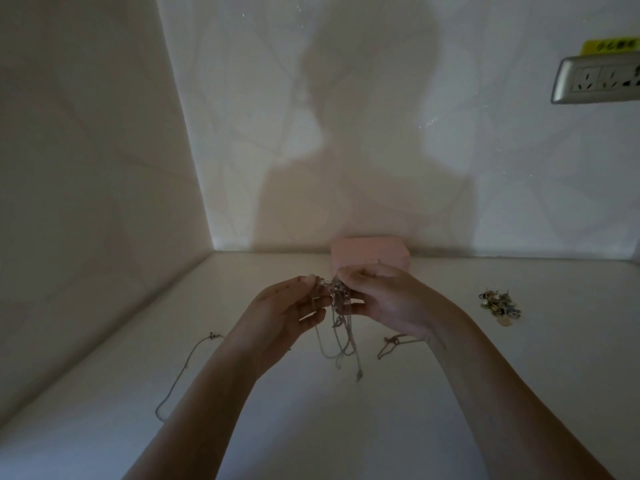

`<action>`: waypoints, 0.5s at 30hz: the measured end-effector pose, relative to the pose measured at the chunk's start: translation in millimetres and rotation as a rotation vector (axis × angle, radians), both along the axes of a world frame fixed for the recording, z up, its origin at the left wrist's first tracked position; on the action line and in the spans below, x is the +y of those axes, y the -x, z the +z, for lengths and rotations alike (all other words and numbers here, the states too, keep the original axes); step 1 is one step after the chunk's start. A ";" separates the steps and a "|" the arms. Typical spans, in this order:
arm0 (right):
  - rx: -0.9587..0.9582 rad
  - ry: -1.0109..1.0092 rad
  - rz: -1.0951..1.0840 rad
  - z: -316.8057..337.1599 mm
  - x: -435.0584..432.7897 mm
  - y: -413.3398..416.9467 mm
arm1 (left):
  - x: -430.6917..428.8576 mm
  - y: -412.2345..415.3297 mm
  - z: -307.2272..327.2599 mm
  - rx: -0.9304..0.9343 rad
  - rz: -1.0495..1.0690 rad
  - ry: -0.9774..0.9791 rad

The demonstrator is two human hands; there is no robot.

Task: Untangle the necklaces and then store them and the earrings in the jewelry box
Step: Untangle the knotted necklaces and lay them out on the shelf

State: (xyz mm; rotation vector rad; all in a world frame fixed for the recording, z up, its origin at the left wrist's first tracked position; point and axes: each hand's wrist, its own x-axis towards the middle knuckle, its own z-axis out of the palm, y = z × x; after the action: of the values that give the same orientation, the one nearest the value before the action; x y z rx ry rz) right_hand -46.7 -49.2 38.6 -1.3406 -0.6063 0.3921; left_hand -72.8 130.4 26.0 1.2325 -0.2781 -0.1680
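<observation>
Both left hand (277,315), right hand (393,299) pinch tangle (337,299) mid-table (346,427)

We see a pale pink rectangular jewelry box (370,255) on the plain white worktop (450,393). The thin tangled necklace chains (338,306) look silvery. A yellow label (610,46) tops the silver-grey wall socket (596,80).

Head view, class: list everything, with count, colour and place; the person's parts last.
tangled necklaces: one clump, silvery, between both hands
left necklace: one, pale, table left
near necklace: one, pale, under right wrist
earrings: one pile, gold-mixed, table right
jewelry box: one, pink, table back
socket panel: one, grey, wall upper right
label: one, yellow, above it
table: one, white
left hand: pinches the tangle
right hand: pinches the tangle
</observation>
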 end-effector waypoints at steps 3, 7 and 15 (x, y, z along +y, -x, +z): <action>0.025 0.000 0.086 0.0 3.2 1.5 | -0.1 -2.7 -1.9 -0.022 0.045 0.016; 0.149 -0.093 -0.009 -2.1 8.2 -3.0 | -0.1 1.0 1.5 -0.036 0.005 0.048; 0.256 -0.168 -0.216 -0.7 10.5 -4.1 | 0.2 -0.5 6.6 0.066 0.026 0.305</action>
State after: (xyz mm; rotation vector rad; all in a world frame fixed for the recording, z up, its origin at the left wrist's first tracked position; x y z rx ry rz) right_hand -42.6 -38.7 37.9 -1.1581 -0.2719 0.3225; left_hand -72.2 130.7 32.6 0.9259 -0.2211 -0.1382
